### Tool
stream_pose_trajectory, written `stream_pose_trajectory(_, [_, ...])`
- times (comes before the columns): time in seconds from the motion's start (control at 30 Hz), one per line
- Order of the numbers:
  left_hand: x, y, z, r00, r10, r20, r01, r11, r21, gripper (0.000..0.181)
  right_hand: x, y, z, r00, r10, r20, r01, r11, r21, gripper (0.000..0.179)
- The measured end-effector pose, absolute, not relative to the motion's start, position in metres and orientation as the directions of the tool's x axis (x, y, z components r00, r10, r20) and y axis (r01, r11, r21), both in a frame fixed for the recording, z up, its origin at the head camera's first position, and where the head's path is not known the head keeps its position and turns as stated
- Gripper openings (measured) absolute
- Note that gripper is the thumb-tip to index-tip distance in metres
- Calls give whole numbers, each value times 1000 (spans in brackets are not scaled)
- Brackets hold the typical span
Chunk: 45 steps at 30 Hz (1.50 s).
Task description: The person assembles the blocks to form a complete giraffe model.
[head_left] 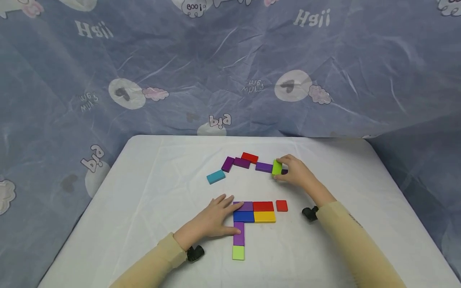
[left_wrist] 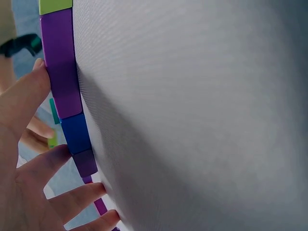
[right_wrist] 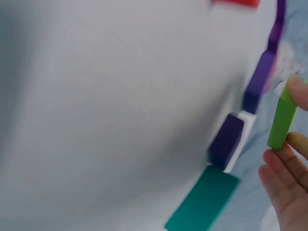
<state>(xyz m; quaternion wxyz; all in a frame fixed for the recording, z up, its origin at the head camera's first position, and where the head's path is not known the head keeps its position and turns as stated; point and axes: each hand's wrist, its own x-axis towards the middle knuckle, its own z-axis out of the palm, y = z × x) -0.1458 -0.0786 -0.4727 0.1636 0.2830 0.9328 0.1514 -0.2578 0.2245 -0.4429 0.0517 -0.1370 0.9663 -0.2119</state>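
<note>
Right grip [head_left: 296, 172] pinches one green block [head_left: 276, 168] toward desk's [head_left: 173, 180] far edge; spread left grip [head_left: 216, 218] touches six joined blocks [head_left: 248, 217]; cloth [head_left: 223, 52] behind.

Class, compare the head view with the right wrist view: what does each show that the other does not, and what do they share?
Only the head view shows the left hand, the yellow block and the blue block.

Only the right wrist view shows the teal block, next to a dark purple block.

Both show the right hand pinching a lime block.
</note>
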Motion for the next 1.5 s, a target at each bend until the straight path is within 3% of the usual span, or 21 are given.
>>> stream_pose_trajectory(0.4, [-147, -80, -474, -779, 591, -209, 495, 784, 374, 82, -167, 214, -434, -864, -500, 60, -465, 747, -475, 59])
stream_pose_trajectory(0.73, [-146, -79, -474, -776, 589, -225, 487, 787, 380, 82, -117, 209, -445, -794, -607, 9, -550, 713, -434, 55])
stream_pose_trajectory(1.1, [-146, -78, -472, -785, 578, -223, 480, 795, 370, 83, -101, 206, -457, -760, -650, 3, -615, 719, -323, 57])
stream_pose_trajectory(1.5, [-147, -79, -473, -780, 583, -227, 482, 791, 376, 83, -103, 210, -458, -808, -589, -14, -541, 751, -380, 59])
